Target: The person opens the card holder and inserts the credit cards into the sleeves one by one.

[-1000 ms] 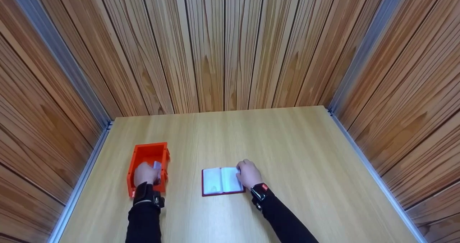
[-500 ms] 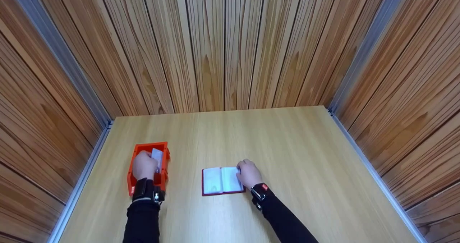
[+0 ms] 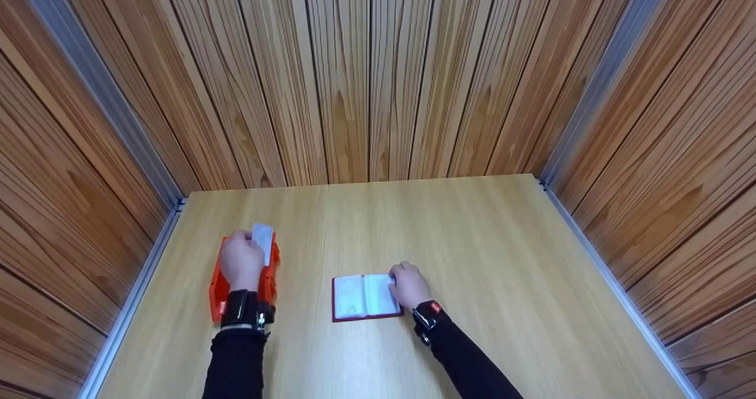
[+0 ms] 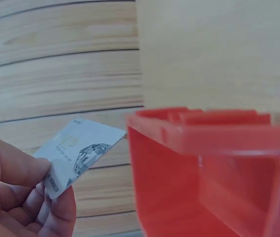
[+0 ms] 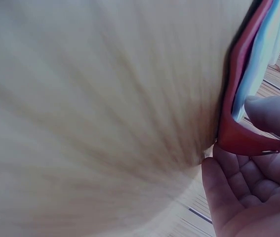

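Observation:
My left hand (image 3: pixel 241 260) is over the orange-red bin (image 3: pixel 219 297) and pinches a pale plastic card (image 3: pixel 263 241) between thumb and fingers. In the left wrist view the card (image 4: pixel 73 150) shows gold lettering and a diamond picture, and it sticks out past the fingertips beside the bin's rim (image 4: pixel 219 140). A small red-covered card holder (image 3: pixel 349 297) lies open on the table with pale, glossy pages. At its right edge my right hand (image 3: pixel 409 285) holds it, the thumb on the page side and the fingers beneath the red cover (image 5: pixel 246 136).
A light wood table (image 3: pixel 472 239) carries the bin on the left and the card holder near the middle. Plank walls (image 3: pixel 348 80) stand behind and on both sides, with metal strips along the table's side edges (image 3: pixel 614 290).
My left hand has risen out of the bin and moved slightly farther from me, bringing the card up with it. The right hand and the card holder have stayed in place.

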`<state>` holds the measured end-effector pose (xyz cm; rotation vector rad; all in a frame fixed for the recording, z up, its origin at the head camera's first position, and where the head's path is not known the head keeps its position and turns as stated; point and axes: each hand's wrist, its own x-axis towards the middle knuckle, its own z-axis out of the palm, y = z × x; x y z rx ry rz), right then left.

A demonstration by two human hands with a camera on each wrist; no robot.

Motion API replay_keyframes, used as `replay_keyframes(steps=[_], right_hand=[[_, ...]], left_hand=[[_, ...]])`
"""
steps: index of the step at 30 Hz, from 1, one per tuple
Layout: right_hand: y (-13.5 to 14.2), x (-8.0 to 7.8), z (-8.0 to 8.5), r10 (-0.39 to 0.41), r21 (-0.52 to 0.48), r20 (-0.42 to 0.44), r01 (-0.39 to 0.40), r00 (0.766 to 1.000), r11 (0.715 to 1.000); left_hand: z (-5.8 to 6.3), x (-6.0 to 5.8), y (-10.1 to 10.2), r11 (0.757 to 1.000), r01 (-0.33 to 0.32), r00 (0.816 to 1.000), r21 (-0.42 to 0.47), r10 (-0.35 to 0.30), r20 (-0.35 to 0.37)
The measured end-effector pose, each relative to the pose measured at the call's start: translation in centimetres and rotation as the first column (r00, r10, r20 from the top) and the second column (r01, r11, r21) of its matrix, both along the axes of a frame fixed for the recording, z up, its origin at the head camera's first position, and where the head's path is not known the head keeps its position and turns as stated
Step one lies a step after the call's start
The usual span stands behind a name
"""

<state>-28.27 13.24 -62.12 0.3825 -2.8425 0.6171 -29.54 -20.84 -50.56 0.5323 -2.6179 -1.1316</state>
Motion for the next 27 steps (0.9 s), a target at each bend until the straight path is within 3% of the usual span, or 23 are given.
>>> replay_keyframes(steps=[6,16,24,27], right_hand=[[0.0,0.1,0.0,-0.006,-0.017,0.041,0.006,0.999,1.0],[0.3,0.1,0.2,0.025,-0.021,0.002,-0.025,1.0,0.999],[0.4,-0.1,1.0,0.019,-0.09,0.14,-0.007,0.99,0.996],[0.3,-0.1,1.2,0.014,-0.122,0.113,0.0,0.993,0.993]], left_hand=[[-0.2,-0.2,1.6,0.998,0.055,0.997,0.031,-0.054,-0.054],[-2.8,0.0,4.8,0.987,0.146,0.988,0.06,-0.143,-0.051],[-4.5,0.6,7.4,0.985,0.16,0.986,0.067,-0.156,-0.061],[-5.1,0.7,8.3,0.984,0.167,0.984,0.065,-0.162,-0.075]])
